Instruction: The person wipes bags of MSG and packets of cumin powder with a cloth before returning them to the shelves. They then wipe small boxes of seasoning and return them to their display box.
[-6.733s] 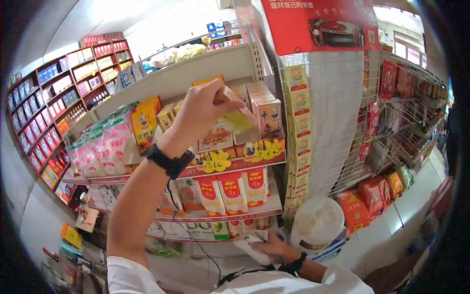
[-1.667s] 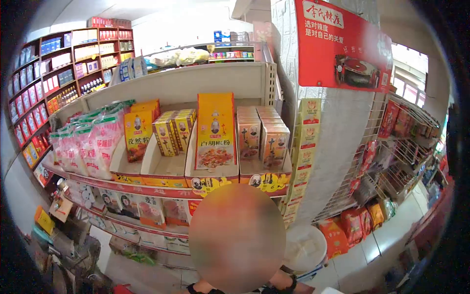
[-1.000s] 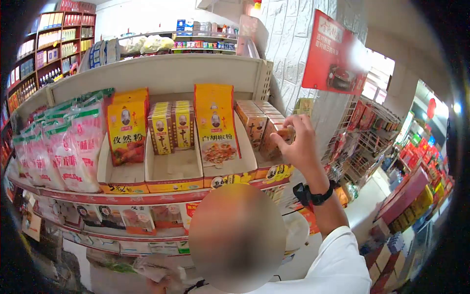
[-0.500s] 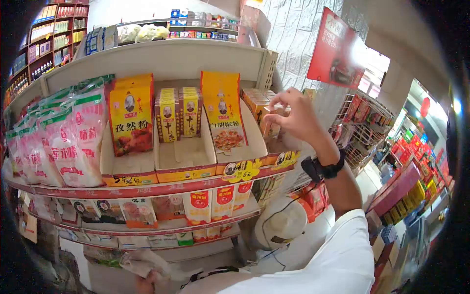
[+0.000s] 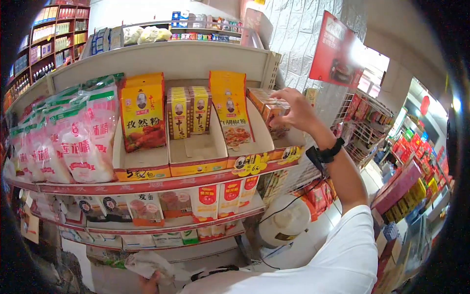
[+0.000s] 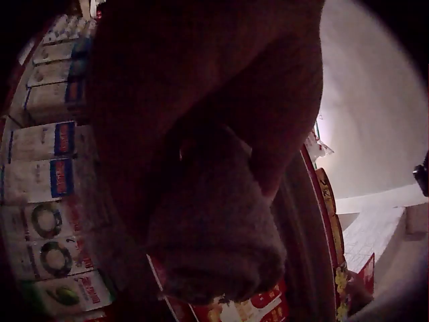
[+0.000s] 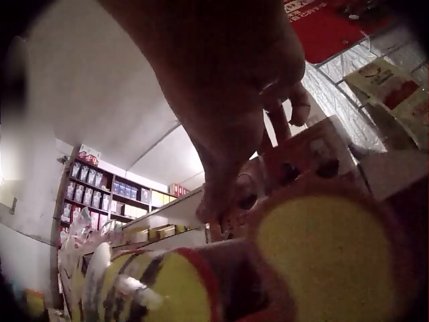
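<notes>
My right hand [image 5: 297, 112] reaches into the rightmost shelf compartment, with thumb and fingers around small orange-brown spice boxes [image 5: 270, 113]. In the right wrist view the thumb lies against one side of the boxes [image 7: 315, 157] and the fingertips bend over the other. Down low, my left hand [image 5: 152, 281] grips a crumpled greyish cloth [image 5: 146, 262]; the left wrist view shows the cloth [image 6: 214, 231] bunched in the fist. Left of the boxes stands a yellow white-pepper packet [image 5: 230, 105], then two rows of narrow yellow boxes [image 5: 190, 110] and a cumin packet [image 5: 143, 112].
Pink-and-white bags [image 5: 81, 142] crowd the shelf's left end. Price tags [image 5: 253, 164] line its front edge. Lower shelves hold red-and-white packets [image 5: 205, 201]. A white bucket [image 5: 284, 220] stands on the floor at right, below a wire rack [image 5: 360, 132].
Earlier my left hand was raised holding something yellow-green while my right held the cloth; now the cloth is in my left. My right hand has risen to the boxes and closed in on them.
</notes>
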